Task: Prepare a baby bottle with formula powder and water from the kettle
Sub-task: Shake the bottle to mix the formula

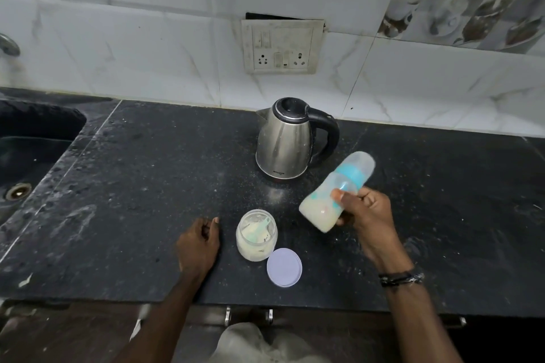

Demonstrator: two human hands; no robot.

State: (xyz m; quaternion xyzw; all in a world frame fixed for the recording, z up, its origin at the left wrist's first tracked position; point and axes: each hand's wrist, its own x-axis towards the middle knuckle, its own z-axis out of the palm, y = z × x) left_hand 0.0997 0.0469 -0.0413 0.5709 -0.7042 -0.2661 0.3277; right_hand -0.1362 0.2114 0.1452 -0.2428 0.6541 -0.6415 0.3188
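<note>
My right hand point(365, 212) grips a baby bottle point(330, 194) in the air above the counter, tilted with its capped top toward the upper right. The bottle has a blue collar, a clear cap and pale milky liquid in its lower part. A steel kettle point(283, 141) with a black handle stands behind it, lid shut. An open jar of formula powder point(256, 234) with a light blue scoop inside stands near the front edge. Its lilac lid point(284, 267) lies flat beside it. My left hand point(199, 242) rests loosely curled on the counter, left of the jar, holding nothing.
The black stone counter point(147, 186) is dusted with powder. A dark sink point(26, 162) lies at the left with a tap point(8, 44) above it. A wall socket panel point(281, 47) sits on the tiled wall behind the kettle. Drawer handles point(249, 315) show below the front edge.
</note>
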